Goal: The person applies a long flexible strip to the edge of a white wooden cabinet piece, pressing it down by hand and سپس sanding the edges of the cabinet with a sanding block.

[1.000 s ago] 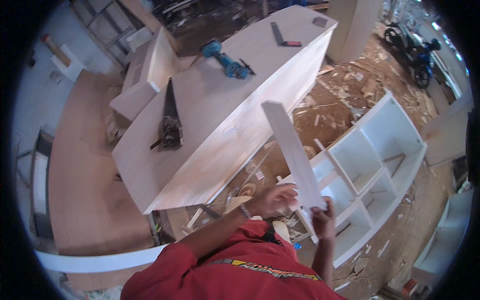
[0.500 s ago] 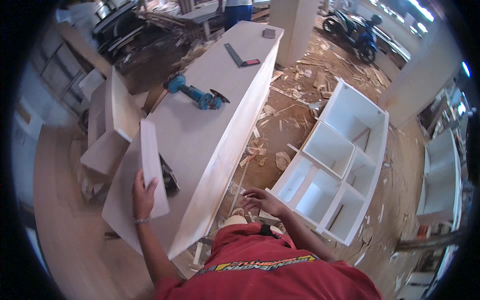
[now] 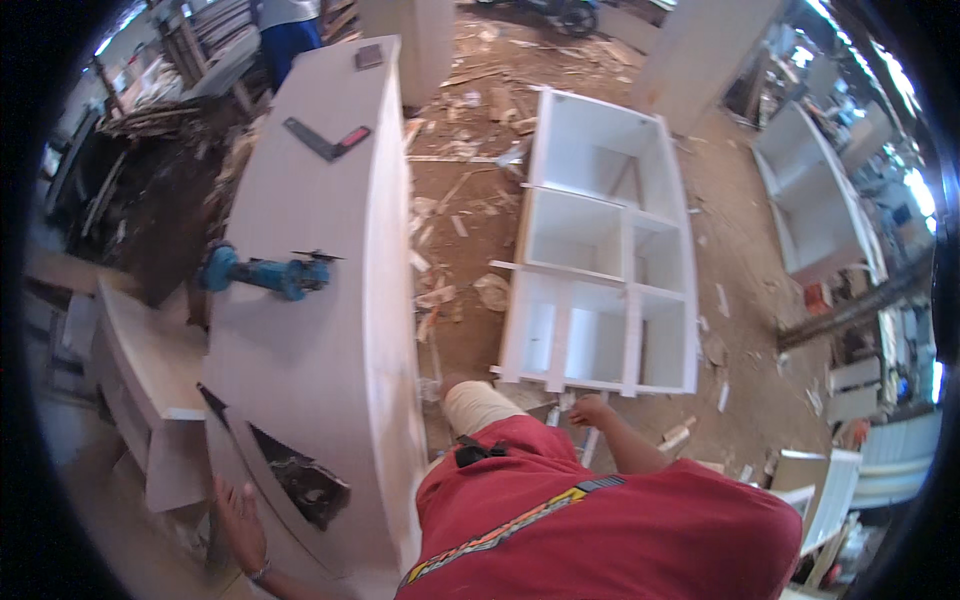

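The left hand [image 3: 238, 520] lies flat and spread, fingers open, on a narrow white board [image 3: 232, 465] at the near end of the long white worktop [image 3: 330, 330]; its grip closes on nothing — it only presses or steadies the board, which lies across the worktop's near left corner, beside a hand saw [image 3: 300, 480] whose dark handle shows in a gap just to the right of the palm. The right hand [image 3: 592, 410] is down low on the other side of the body, at the near edge of a white cabinet carcass [image 3: 600, 270] lying on its back on the littered floor; whether its fingers are curled about anything I cannot tell, as the view is small there and part hidden by the red shirt [image 3: 620, 530]. Further up the worktop lie a teal power drill [image 3: 265, 273] and a try square [image 3: 328, 140], well apart from both hands. The risks, as I judge them: the board overhangs the corner and could tip or slide off should the palm lift; the saw's teeth lie close to the left wrist; and the person, reaching both ways at once over loose offcuts — could lose footing.
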`<state>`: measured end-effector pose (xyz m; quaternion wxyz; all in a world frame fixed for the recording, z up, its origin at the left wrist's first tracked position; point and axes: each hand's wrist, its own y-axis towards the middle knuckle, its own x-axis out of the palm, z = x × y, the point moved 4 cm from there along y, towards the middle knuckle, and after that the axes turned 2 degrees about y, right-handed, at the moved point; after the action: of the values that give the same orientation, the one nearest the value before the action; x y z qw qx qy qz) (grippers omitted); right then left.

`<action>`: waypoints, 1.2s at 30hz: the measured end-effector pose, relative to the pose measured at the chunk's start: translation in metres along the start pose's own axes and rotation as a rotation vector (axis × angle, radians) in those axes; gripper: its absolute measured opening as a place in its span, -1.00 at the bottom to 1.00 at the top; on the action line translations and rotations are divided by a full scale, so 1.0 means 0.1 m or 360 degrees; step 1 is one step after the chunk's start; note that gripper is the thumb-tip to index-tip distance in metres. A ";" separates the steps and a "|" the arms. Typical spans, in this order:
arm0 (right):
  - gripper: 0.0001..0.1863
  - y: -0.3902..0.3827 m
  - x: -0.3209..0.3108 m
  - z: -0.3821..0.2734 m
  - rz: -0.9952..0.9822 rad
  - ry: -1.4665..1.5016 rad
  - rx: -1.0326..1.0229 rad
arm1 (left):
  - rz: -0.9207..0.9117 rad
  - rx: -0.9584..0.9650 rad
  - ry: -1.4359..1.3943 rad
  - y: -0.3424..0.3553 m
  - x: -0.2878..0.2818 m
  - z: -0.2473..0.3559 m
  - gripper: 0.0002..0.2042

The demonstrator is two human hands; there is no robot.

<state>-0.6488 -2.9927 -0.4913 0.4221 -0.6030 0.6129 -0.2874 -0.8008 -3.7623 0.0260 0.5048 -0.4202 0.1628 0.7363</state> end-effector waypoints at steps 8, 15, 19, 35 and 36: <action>-0.79 0.20 -0.04 -4.55 0.0287 0.0634 -0.0709 | -0.0427 0.0693 0.0088 1.41 0.67 2.76 -0.38; -0.60 0.76 -0.12 -8.95 0.0547 0.0127 -0.1627 | -0.0393 0.1057 0.0289 3.38 2.43 4.35 -0.38; -0.55 1.44 0.02 -11.14 0.0952 -0.0107 -0.2222 | -0.0198 0.1223 0.0683 4.34 3.48 4.56 -0.36; -0.06 2.09 0.24 -12.29 0.1200 0.0407 -0.2127 | -0.0120 0.1319 0.0781 4.51 3.74 4.58 -0.38; -0.02 1.86 0.21 -12.01 0.1152 0.0582 -0.2268 | -0.0104 0.1339 0.0746 4.49 3.73 4.58 -0.39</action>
<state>-1.7767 -3.1813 -0.0807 -0.1025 -0.4351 0.8642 0.2311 -1.4557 -3.4279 -0.0770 0.6035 -0.3390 0.5428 0.4756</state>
